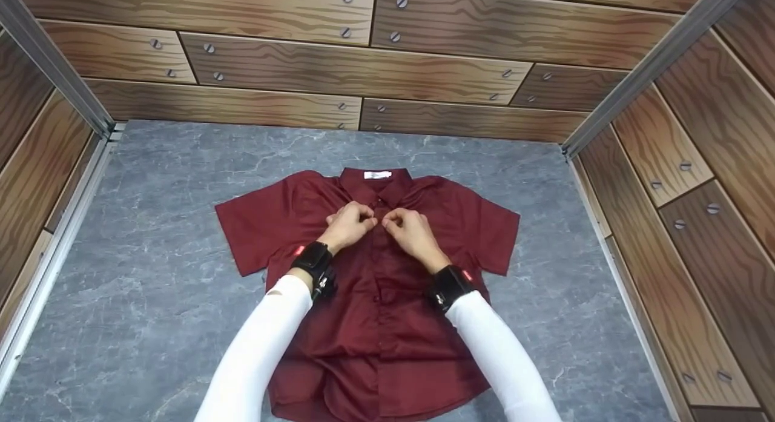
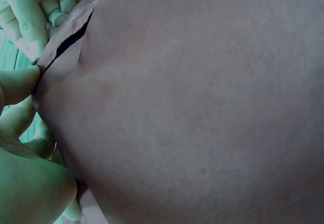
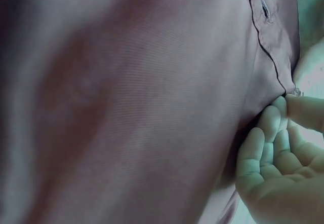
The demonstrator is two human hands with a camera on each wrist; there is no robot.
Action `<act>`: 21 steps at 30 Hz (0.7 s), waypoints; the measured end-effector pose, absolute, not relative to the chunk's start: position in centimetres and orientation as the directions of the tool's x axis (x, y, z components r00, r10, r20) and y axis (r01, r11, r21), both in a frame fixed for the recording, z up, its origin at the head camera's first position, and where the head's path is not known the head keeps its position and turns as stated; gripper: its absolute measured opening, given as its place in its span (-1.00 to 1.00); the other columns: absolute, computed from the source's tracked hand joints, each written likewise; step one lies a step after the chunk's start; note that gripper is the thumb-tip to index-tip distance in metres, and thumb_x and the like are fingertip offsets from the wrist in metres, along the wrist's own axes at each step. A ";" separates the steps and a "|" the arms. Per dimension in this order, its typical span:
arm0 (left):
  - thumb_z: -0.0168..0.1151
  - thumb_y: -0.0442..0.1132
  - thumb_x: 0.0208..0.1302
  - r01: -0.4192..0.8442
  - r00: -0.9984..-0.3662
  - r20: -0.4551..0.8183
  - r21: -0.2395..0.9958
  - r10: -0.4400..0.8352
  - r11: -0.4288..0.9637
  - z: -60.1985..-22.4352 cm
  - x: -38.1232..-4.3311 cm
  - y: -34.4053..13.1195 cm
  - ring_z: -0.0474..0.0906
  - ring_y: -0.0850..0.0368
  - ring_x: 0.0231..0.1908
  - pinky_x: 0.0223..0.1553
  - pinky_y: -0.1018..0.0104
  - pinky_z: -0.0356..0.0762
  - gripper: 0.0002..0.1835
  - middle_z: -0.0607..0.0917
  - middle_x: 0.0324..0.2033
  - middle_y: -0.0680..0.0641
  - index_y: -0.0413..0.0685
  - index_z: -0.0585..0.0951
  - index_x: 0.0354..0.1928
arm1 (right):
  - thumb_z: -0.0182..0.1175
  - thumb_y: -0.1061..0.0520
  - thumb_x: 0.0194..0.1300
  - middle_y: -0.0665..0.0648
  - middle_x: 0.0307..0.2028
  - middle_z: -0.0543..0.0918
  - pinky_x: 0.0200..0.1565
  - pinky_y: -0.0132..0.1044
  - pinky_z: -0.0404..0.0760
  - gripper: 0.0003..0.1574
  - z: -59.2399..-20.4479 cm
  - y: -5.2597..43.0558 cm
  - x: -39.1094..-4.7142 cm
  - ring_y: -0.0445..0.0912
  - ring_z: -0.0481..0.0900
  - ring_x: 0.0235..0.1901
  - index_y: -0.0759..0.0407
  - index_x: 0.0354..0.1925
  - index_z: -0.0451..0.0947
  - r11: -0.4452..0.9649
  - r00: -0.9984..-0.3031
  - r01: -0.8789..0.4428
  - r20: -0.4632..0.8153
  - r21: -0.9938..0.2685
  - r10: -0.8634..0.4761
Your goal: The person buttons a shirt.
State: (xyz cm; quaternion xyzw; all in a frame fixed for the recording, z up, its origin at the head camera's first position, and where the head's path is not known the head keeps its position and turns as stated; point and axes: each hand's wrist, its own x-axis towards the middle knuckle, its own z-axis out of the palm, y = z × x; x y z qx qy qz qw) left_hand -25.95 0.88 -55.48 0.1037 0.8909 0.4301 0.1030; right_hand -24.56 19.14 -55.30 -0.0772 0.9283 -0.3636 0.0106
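Maroon short-sleeved shirt (image 1: 357, 283) spread on grey bench (image 1: 139, 258), collar (image 1: 355, 184) far, hem (image 1: 439, 402) near. Left hand (image 1: 349, 224), right hand (image 1: 413, 229): fingers pinching button placket (image 1: 379, 258) (tips nearly meeting). Bench extends beyond both sleeves (image 1: 254, 228); far edge meets wood-print wall (image 1: 272, 62).

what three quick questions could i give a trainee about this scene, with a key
1. True or false: the maroon shirt is long-sleeved.
2. Where is the white label? a) on a sleeve b) inside the collar c) on the hem
3. In the head view, what do the left grip and right grip both pinch?

Key:
1. False; it is short-sleeved.
2. b
3. The front of the maroon shirt, just below the collar.
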 end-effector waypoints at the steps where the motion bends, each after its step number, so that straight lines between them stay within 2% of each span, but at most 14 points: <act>1: 0.28 -0.20 0.41 0.102 -0.955 -0.095 0.785 0.281 0.611 -55.5 -25.9 0.8 0.56 -0.08 0.12 0.17 -0.14 0.26 -0.79 0.68 0.01 -0.13 -0.14 0.74 -0.05 | 0.31 0.14 0.37 0.03 -0.29 0.77 -0.17 -0.17 0.58 -0.88 -55.3 19.1 -24.6 -0.08 0.64 -0.30 0.14 -0.22 0.75 0.726 -0.988 -0.133 0.033 -0.675 -0.150; 9: 0.20 -0.20 0.43 0.151 -0.925 -0.095 0.798 0.368 0.584 -55.1 -26.0 0.5 0.48 -0.18 0.10 0.12 -0.21 0.22 -0.83 0.62 -0.01 -0.17 -0.13 0.68 -0.13 | 0.27 0.18 0.32 0.03 -0.32 0.75 -0.12 -0.15 0.59 -0.89 -55.2 19.0 -24.5 -0.05 0.66 -0.27 0.15 -0.23 0.72 0.728 -0.987 -0.135 0.029 -0.673 -0.156; 16: 0.17 -0.12 0.44 0.102 -0.956 -0.082 0.807 0.281 0.582 -55.5 -26.3 0.8 0.58 -0.09 0.02 0.07 -0.15 0.27 -0.74 0.73 -0.05 -0.08 -0.08 0.79 -0.19 | 0.29 0.24 0.26 0.08 -0.30 0.74 -0.14 -0.19 0.65 -0.84 -55.5 18.9 -24.1 -0.09 0.69 -0.27 0.18 -0.15 0.66 0.689 -0.974 -0.222 0.121 -0.690 -0.193; 18: 0.18 -0.16 0.40 0.096 -0.966 -0.065 0.805 0.249 0.586 -55.5 -26.3 0.9 0.63 -0.05 -0.05 0.02 -0.11 0.31 -0.75 0.77 -0.10 -0.03 -0.07 0.81 -0.25 | 0.32 0.25 0.24 0.09 -0.29 0.73 -0.17 -0.21 0.65 -0.80 -55.4 18.8 -23.9 -0.09 0.69 -0.29 0.19 -0.13 0.63 0.681 -0.965 -0.259 0.147 -0.685 -0.220; 21: 0.19 -0.17 0.35 0.087 -0.974 -0.055 0.807 0.221 0.584 -55.5 -26.4 1.2 0.63 0.01 -0.20 -0.07 -0.06 0.31 -0.74 0.78 -0.31 0.03 -0.09 0.79 -0.40 | 0.37 0.22 0.24 0.08 -0.30 0.72 -0.20 -0.21 0.64 -0.79 -55.3 18.6 -23.8 -0.11 0.68 -0.31 0.18 -0.14 0.63 0.692 -0.956 -0.289 0.164 -0.661 -0.242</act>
